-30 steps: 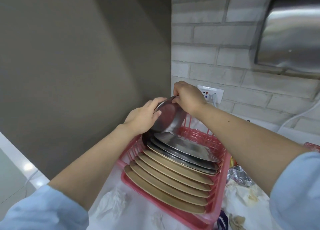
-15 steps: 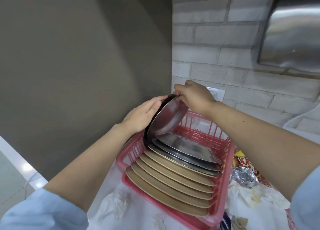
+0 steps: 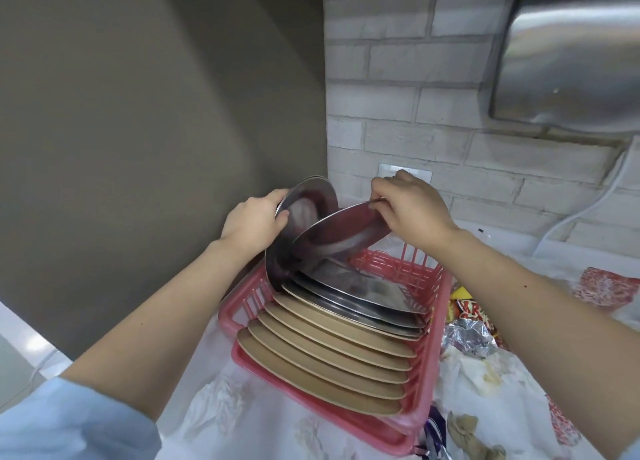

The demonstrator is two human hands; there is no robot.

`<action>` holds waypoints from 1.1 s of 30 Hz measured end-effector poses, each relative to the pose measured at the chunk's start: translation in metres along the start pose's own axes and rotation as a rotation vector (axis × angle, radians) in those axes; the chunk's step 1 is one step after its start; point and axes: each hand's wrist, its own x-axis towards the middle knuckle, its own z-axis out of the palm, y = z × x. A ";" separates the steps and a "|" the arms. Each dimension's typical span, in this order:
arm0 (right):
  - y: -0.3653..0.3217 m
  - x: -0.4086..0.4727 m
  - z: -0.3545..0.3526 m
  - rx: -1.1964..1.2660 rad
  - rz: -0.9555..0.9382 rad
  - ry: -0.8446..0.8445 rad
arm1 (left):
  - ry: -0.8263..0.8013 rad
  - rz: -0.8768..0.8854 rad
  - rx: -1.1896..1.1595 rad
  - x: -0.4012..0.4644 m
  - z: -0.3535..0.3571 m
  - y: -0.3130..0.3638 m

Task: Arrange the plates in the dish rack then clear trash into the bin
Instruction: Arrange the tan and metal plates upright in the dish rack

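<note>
The plate-arranging step is in hand, and it looks nearly finished. A pink plastic slatted dish rack (image 3: pixel 437 324) sits on a white patterned tablecloth (image 3: pixel 304 435), already holding a row of round tan plates (image 3: pixel 322 362) on edge at its near end and several round stainless-steel plates (image 3: pixel 363 295) leaning behind them. At the far end the left hand (image 3: pixel 254 222) grips the rim of an upright round steel plate (image 3: pixel 304 199), fingers curled over its edge, bracing it against the rack's back corner. The right hand (image 3: pixel 412 210) pinches the upper rim of a second round steel plate (image 3: pixel 341 232), which is tilted, its lower edge down among the steel ones in the rack.

My judgement is that the next move calls for swinging the tilted plate upright and settling its lower edge into a free slot beside the one the left hand steadies, without knocking the leaning steel plates flat; then both hands let go.

The trash is not yet touched: crumpled silver foil (image 3: pixel 467 335), a red and yellow snack wrapper (image 3: pixel 471 312) and soiled white tissue (image 3: pixel 481 376) lie just right of the rack. No bin is in view.

The wrapper carries bold lettering, but it is too creased and hidden to read. A white wall socket (image 3: pixel 420 174) shows no legible marking
</note>
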 end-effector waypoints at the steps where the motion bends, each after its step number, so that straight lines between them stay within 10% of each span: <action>1: 0.002 -0.006 -0.003 -0.001 0.020 0.037 | -0.017 -0.002 -0.009 0.001 0.000 -0.001; 15: -0.013 -0.070 -0.030 -0.058 0.253 0.375 | 0.087 0.068 0.020 -0.001 0.012 0.014; 33: -0.023 -0.099 -0.002 -0.046 0.312 0.382 | 0.063 0.058 0.042 -0.001 0.015 0.011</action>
